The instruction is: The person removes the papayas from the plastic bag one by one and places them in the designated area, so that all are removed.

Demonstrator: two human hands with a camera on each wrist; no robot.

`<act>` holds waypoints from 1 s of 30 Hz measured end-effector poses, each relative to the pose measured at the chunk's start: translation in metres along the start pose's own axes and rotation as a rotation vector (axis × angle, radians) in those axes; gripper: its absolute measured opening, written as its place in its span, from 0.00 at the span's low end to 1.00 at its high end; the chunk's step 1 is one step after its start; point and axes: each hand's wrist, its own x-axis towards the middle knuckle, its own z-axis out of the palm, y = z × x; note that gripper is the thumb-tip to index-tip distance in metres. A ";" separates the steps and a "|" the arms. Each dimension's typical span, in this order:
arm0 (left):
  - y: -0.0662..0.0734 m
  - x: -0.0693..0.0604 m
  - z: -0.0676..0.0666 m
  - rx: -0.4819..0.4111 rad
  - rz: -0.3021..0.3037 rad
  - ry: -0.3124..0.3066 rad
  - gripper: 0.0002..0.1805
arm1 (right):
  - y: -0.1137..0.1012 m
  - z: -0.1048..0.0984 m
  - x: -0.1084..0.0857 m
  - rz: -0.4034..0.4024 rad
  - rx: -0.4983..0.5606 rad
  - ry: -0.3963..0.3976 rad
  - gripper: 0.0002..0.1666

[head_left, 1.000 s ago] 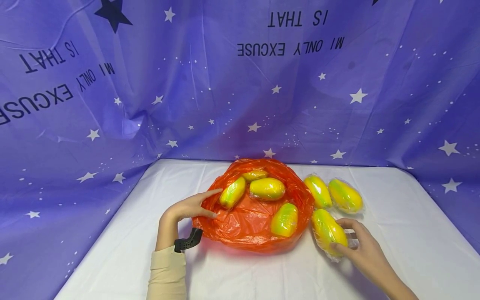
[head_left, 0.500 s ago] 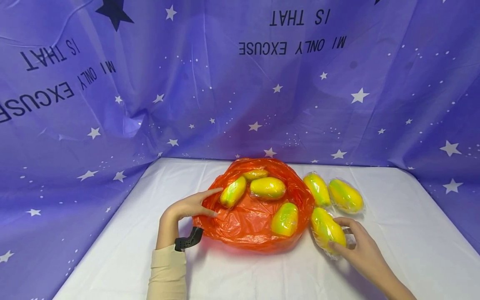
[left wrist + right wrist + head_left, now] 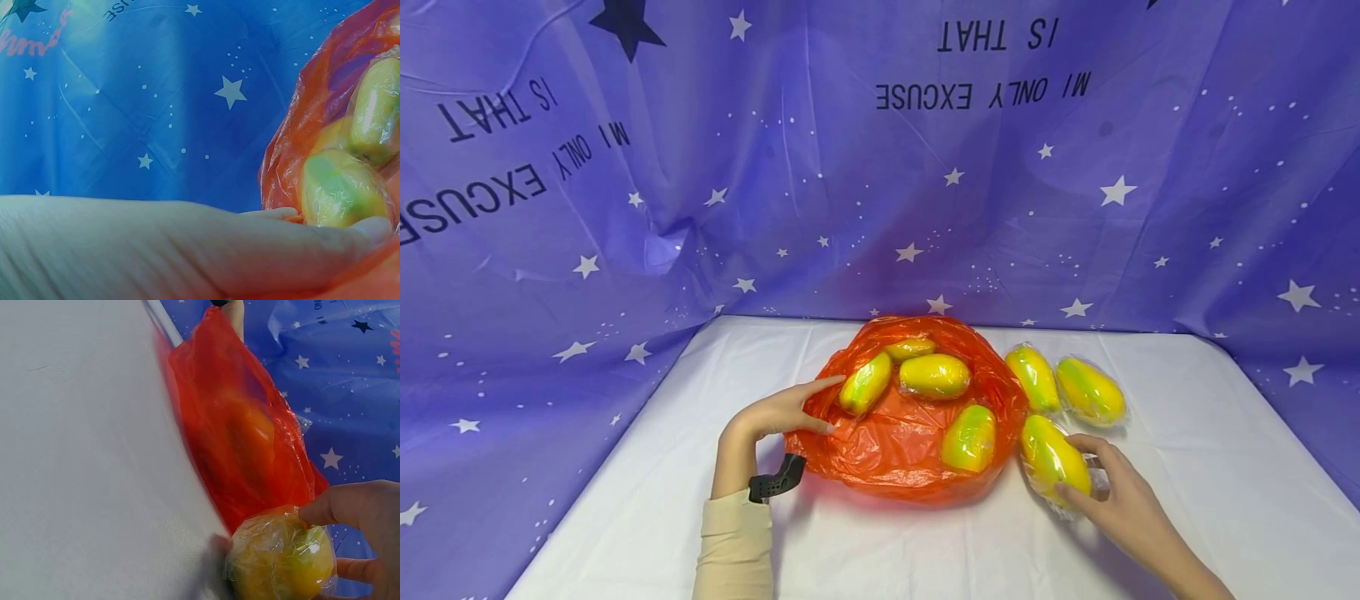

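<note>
An open red plastic bag [image 3: 895, 454] lies on the white table with several yellow-green fruits inside, one of them a fruit [image 3: 970, 439] at its right side. The left hand [image 3: 782, 412] is at the bag's left edge, thumb and fingers spread over the rim, close to a wrapped fruit [image 3: 342, 190]. To the right of the bag, the right hand [image 3: 1116, 492] holds a clear-wrapped fruit [image 3: 1055, 460] between thumb and fingers. In the right wrist view that wrapped fruit [image 3: 281, 559] is beside the red bag [image 3: 231, 437], under the right hand's thumb.
Two more wrapped fruits, one [image 3: 1033, 379] near the bag and another [image 3: 1092, 392] farther right, lie behind the right hand. A purple star-printed cloth [image 3: 850, 208] hangs behind and at the sides of the white table [image 3: 1187, 417].
The right hand and its fruit have shifted very slightly left and up, toward the bag. The left hand has stayed in place at the bag's rim.
</note>
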 end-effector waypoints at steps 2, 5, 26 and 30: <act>0.000 0.000 0.000 0.002 0.001 -0.001 0.44 | 0.000 0.000 0.000 0.009 0.005 -0.007 0.37; 0.000 0.000 0.000 0.004 0.002 -0.002 0.44 | -0.001 0.000 0.000 0.011 0.014 -0.010 0.37; -0.001 0.000 0.001 0.005 0.003 -0.003 0.44 | -0.005 -0.007 0.004 -0.028 -0.010 0.045 0.37; -0.001 0.000 0.001 0.002 0.000 -0.004 0.44 | -0.007 -0.008 0.006 -0.057 0.000 0.082 0.35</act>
